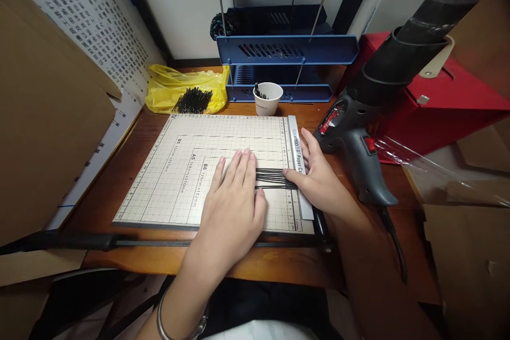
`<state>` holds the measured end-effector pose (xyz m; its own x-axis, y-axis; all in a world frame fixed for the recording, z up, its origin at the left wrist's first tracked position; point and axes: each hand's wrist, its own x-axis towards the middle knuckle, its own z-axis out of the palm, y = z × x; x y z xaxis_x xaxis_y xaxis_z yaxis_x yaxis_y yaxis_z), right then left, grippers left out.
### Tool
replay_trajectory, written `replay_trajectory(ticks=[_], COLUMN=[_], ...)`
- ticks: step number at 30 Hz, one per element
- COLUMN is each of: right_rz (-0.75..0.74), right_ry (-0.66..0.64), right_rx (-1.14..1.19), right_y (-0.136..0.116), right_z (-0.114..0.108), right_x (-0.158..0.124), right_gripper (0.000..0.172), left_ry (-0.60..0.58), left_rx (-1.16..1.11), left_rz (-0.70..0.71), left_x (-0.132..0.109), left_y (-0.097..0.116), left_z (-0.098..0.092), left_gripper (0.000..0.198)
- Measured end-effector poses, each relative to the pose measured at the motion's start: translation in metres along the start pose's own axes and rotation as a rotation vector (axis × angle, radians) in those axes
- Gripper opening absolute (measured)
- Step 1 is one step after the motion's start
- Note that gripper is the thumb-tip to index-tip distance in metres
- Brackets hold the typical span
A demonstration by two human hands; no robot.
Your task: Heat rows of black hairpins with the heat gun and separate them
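Several thin black strands (273, 176) lie side by side across the right part of a cream paper cutter board (167, 170) with printed grid lines. My left hand (235, 196) rests flat over their left ends, its fingers stretched forward. At the board's right edge, my right hand (321, 178) has its thumb on the strands' right ends, beside the metal strip (299, 170). Its other fingers are apart, reaching past the strip and partly hidden. The cutter's arm, with a black handle (87, 240), lies along the near edge.
Behind the board are a yellow bag (159, 90) with short black pieces (193, 101), a white cup (268, 106) holding black pieces, and blue shelves (287, 49). A heat gun (362, 138) and red box (450, 101) stand right. Cardboard (48, 117) rises left.
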<state>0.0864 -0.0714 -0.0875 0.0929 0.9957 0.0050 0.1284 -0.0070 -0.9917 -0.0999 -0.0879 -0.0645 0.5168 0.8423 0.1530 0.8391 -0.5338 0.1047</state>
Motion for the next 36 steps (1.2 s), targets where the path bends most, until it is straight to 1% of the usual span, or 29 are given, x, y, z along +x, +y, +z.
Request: replay_trajectory(ticks=[3, 7, 14, 21, 26, 32, 36], right_rz=[0.010, 0.023, 0.075, 0.128, 0.111, 0.115, 0.116], right_ry=[0.003, 0.019, 0.031, 0.020, 0.010, 0.016, 0.045], right_rx=[0.001, 0.022, 0.045, 0.101, 0.085, 0.128, 0.161], right_y=[0.001, 0.003, 0.002, 0.002, 0.003, -0.001, -0.001], right_z=[0.000, 0.000, 0.000, -0.002, -0.003, -0.001, 0.000], right_x=[0.000, 0.002, 0.004, 0.007, 0.007, 0.007, 0.007], right_gripper=[0.106, 0.100, 0.095, 0.092, 0.093, 0.092, 0.093], left_ry=[-0.002, 0.004, 0.010, -0.016, 0.003, 0.015, -0.005], left_rx=[-0.001, -0.012, -0.044, -0.077, -0.076, -0.079, -0.075], left_rz=[0.001, 0.001, 0.044, 0.130, 0.158, 0.153, 0.162], left_x=[0.004, 0.005, -0.006, -0.010, -0.011, -0.006, 0.002], left_y=[0.000, -0.001, -0.002, 0.008, 0.013, 0.015, 0.016], left_z=[0.000, 0.000, 0.003, 0.003, 0.005, 0.004, 0.003], left_gripper=[0.060, 0.059, 0.058, 0.056, 0.056, 0.054, 0.056])
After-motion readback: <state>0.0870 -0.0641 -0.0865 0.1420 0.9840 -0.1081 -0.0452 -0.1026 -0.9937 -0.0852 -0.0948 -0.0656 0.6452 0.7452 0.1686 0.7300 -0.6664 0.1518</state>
